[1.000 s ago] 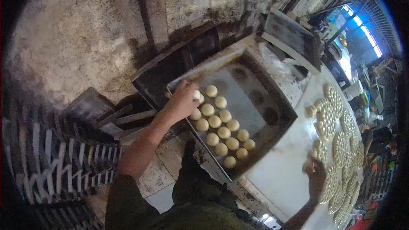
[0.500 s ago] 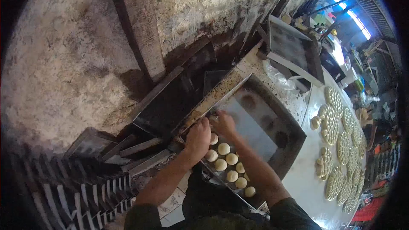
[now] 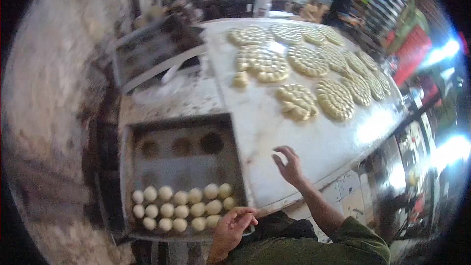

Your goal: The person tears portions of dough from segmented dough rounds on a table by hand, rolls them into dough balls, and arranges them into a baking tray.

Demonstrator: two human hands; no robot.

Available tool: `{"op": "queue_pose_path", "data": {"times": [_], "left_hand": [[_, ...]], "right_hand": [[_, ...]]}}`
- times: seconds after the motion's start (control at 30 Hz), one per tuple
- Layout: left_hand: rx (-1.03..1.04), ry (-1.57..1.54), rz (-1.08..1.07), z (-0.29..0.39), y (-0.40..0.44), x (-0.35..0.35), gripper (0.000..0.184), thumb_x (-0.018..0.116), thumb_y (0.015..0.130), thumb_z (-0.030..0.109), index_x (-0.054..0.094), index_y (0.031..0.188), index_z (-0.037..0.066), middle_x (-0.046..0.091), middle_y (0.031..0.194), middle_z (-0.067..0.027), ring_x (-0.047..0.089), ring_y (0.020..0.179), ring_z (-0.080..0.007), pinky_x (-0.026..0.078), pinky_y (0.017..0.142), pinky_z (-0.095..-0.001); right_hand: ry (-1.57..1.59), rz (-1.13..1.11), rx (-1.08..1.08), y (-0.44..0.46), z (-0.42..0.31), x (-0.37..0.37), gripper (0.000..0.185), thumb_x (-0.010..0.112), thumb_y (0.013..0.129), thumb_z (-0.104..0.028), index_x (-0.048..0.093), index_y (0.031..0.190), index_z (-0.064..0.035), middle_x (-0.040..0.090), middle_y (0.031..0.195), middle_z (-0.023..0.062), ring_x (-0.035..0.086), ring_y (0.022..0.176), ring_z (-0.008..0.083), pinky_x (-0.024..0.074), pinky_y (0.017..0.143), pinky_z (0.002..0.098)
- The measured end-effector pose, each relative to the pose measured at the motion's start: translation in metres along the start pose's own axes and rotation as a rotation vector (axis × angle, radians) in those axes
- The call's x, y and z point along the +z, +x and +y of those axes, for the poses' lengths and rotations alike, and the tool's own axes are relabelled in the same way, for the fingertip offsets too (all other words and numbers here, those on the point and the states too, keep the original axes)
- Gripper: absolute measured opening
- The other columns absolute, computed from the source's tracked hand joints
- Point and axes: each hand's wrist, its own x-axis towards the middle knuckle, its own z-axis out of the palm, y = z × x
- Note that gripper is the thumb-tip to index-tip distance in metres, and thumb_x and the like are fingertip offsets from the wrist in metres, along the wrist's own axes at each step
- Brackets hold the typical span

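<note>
My left hand [image 3: 232, 229] is at the near right corner of a dark metal baking tray [image 3: 238, 153], its fingers curled toward the thumb. Whatever they may hold is hidden. Beside it, several pale dough balls [image 3: 181, 197] sit in rows along the near part of the tray. Over the white table [image 3: 265, 154], to the right of the tray, my right hand [image 3: 290, 167] reaches forward with thumb and fingers apart and nothing between them. Farther up the table lie coiled rounds of portioned dough [image 3: 335, 99], with a partly broken-up cluster [image 3: 297, 101] nearest that hand.
Another dark tray [image 3: 152, 51] is propped behind the first, with a crumpled clear plastic bag [image 3: 164, 84] close by. A rough wall [image 3: 54, 93] runs along the left. At the back, a person [image 3: 346, 7] is near a white cylindrical container [image 3: 263, 1].
The view has swung right toward the table. My right hand has left the tray and moved out over the table. My left hand has shifted to the tray's near right corner.
</note>
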Motion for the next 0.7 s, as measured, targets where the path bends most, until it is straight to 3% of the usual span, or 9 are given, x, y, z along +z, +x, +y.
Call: {"op": "queue_pose_path", "data": {"times": [0.1,0.17,0.27,0.33,0.4,0.5,0.57,0.63,0.7], "left_hand": [[0.086,-0.113,0.014,-0.024,0.07,0.073,0.023,0.051,0.09,0.017,0.054,0.101,-0.003,0.06,0.082,-0.0091,0.058,0.076,-0.0151,0.046,0.075,-0.0288],[0.06,-0.128,0.104,-0.035,0.129,0.129,0.022,0.051,0.09,0.018,0.055,0.1,-0.001,0.06,0.082,-0.0079,0.057,0.075,-0.0152,0.047,0.073,-0.0289],[0.069,0.207,0.268,-0.076,0.234,0.173,0.028,0.053,0.089,0.028,0.058,0.093,0.001,0.06,0.081,-0.0086,0.057,0.074,-0.0166,0.046,0.069,-0.0282],[0.254,0.517,0.474,-0.111,0.305,0.164,0.03,0.053,0.087,0.031,0.058,0.088,0.002,0.061,0.081,-0.0117,0.057,0.077,-0.0232,0.045,0.071,-0.0337],[0.299,1.016,0.568,-0.119,0.362,0.145,0.031,0.053,0.085,0.031,0.059,0.087,0.001,0.061,0.085,-0.0146,0.055,0.086,-0.0304,0.042,0.079,-0.0408],[0.148,1.201,0.643,-0.1,0.402,0.156,0.034,0.051,0.084,0.032,0.059,0.088,0.0,0.062,0.091,-0.0163,0.053,0.095,-0.0332,0.039,0.086,-0.0439],[0.041,1.136,0.637,-0.096,0.394,0.194,0.039,0.05,0.083,0.037,0.06,0.089,0.0,0.061,0.094,-0.0188,0.052,0.097,-0.0341,0.04,0.084,-0.0465],[-0.067,1.231,0.791,-0.108,0.382,0.226,0.045,0.047,0.083,0.043,0.06,0.089,0.0,0.06,0.095,-0.0204,0.053,0.093,-0.036,0.041,0.079,-0.0495],[-0.075,1.155,0.717,-0.112,0.395,0.24,0.052,0.046,0.081,0.048,0.061,0.088,-0.001,0.06,0.093,-0.0215,0.055,0.085,-0.0374,0.043,0.072,-0.0516]], "right_hand": [[-0.267,0.184,0.182,-0.05,0.126,-0.086,0.019,0.062,0.078,-0.007,0.057,0.096,-0.0015,0.057,0.101,0.0138,0.052,0.098,0.0308,0.0422,0.085,0.0378],[-0.168,0.19,0.495,-0.072,0.167,-0.137,0.026,0.06,0.079,-0.011,0.055,0.102,-0.0014,0.053,0.108,0.0152,0.047,0.103,0.0335,0.0399,0.088,0.0398],[-0.423,0.233,0.309,-0.096,0.231,-0.174,0.03,0.058,0.08,-0.014,0.052,0.107,-0.0015,0.049,0.112,0.0166,0.044,0.106,0.0349,0.0376,0.09,0.0422],[-0.431,0.242,0.296,-0.095,0.238,-0.178,0.03,0.058,0.08,-0.014,0.053,0.106,-0.0019,0.05,0.111,0.0162,0.044,0.106,0.0344,0.0375,0.09,0.0423],[-0.489,0.261,0.322,-0.08,0.23,-0.174,0.028,0.059,0.078,-0.014,0.055,0.104,-0.0037,0.05,0.111,0.0142,0.044,0.106,0.0325,0.0369,0.09,0.0426],[-0.327,0.223,0.316,-0.059,0.234,-0.162,0.026,0.06,0.078,-0.015,0.056,0.102,-0.0054,0.051,0.11,0.0115,0.044,0.106,0.0308,0.0357,0.091,0.0421],[-0.343,0.221,0.337,-0.04,0.223,-0.158,0.026,0.06,0.077,-0.014,0.056,0.102,-0.0064,0.051,0.109,0.011,0.044,0.106,0.0304,0.0354,0.09,0.0413],[-0.368,0.235,0.361,-0.029,0.225,-0.147,0.026,0.06,0.076,-0.013,0.057,0.101,-0.0074,0.051,0.108,0.0104,0.043,0.106,0.0301,0.0351,0.09,0.0406],[-0.316,0.262,0.351,-0.031,0.246,-0.132,0.03,0.061,0.073,-0.012,0.056,0.103,-0.0092,0.05,0.11,0.0099,0.043,0.108,0.0294,0.0341,0.091,0.0395]]}}
